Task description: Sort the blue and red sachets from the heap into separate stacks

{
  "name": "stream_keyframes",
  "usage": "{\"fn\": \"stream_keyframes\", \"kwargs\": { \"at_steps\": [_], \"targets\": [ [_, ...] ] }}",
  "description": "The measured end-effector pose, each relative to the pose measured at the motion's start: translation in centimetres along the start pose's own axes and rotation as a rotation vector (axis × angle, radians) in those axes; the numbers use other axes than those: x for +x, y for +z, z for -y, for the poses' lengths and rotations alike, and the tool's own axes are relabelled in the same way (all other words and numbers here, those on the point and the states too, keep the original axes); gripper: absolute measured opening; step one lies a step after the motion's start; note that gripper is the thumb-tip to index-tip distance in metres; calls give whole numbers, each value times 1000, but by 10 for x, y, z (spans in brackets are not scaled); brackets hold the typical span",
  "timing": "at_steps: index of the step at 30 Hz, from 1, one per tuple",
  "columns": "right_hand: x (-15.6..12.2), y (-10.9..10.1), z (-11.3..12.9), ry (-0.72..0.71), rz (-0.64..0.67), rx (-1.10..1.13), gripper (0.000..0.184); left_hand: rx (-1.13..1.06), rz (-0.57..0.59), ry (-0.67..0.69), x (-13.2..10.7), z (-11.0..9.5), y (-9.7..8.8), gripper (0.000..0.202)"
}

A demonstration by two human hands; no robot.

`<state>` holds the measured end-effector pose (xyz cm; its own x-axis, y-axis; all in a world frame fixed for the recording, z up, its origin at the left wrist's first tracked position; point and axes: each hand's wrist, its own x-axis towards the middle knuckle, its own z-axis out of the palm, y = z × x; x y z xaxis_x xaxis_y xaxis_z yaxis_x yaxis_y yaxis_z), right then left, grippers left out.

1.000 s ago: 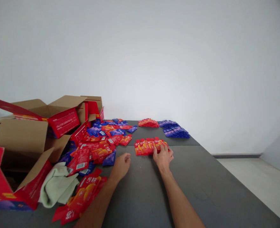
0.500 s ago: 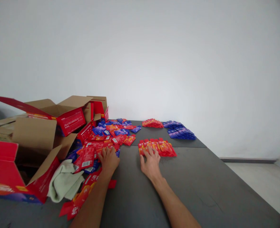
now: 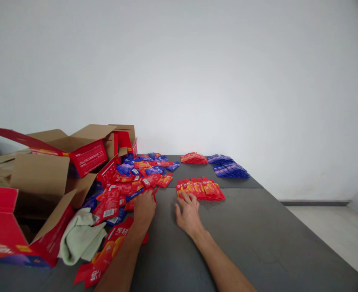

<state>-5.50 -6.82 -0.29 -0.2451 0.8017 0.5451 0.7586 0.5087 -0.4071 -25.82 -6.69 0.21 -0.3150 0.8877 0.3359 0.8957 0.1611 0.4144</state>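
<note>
My left hand (image 3: 144, 207) rests at the near edge of a loose heap of red and blue sachets (image 3: 133, 178), its fingers curled onto a red sachet; whether it grips it is unclear. My right hand (image 3: 188, 209) lies flat on the grey table (image 3: 258, 243), fingers spread, fingertips at the near left corner of a neat row of red sachets (image 3: 201, 188). Farther back sit another small row of red sachets (image 3: 192, 158) and a group of blue sachets (image 3: 227, 166).
Open red-and-brown cardboard boxes (image 3: 45, 170) crowd the left side. A pale green cloth (image 3: 80, 237) lies by the nearest box, with larger red packets (image 3: 106, 251) beside my left forearm. The table's right edge drops to a light floor (image 3: 333, 231). A white wall stands behind.
My right hand drew back from the top of the red row toward its near left corner. My left hand went left into the loose heap, then shifted slightly right along its edge.
</note>
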Motion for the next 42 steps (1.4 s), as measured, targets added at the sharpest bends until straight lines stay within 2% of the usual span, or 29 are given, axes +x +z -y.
{"fn": "stream_keyframes", "kwargs": {
  "at_steps": [4,7,12,16,20,22,24,25,28,31,35,39,42],
  "targets": [
    [0,5,0,10,-24,119,31,-438,-43,23,-4,-15,4,19],
    [-1,6,2,55,-7,286,34,-714,67,-31,-11,-29,10,8],
    [1,6,7,234,84,690,39,-1164,266,-166,-20,-40,18,22],
    [2,5,6,274,65,796,37,-1268,336,-179,-21,-40,19,27],
    [2,1,9,239,9,679,29,-1135,138,-246,-22,-43,19,40],
    [1,-1,13,172,-4,598,25,-1146,161,-254,-24,-47,18,44],
    [0,-4,17,94,21,539,23,-1236,279,-196,-26,-52,17,42],
    [-1,-5,20,62,42,515,23,-1276,303,-167,-27,-53,17,40],
    [-4,-6,25,-37,101,462,20,-1338,223,-172,-27,-54,20,34],
    [-8,-2,26,-96,68,345,38,-1393,113,-252,-25,-49,27,30],
    [-15,12,22,-48,-5,158,61,-1511,75,-335,-24,-45,29,30],
    [-20,21,20,-97,59,129,63,-1535,99,-383,-23,-47,21,37],
    [-22,20,24,-143,68,89,61,-1518,59,-404,-22,-45,18,44]
  ]
}}
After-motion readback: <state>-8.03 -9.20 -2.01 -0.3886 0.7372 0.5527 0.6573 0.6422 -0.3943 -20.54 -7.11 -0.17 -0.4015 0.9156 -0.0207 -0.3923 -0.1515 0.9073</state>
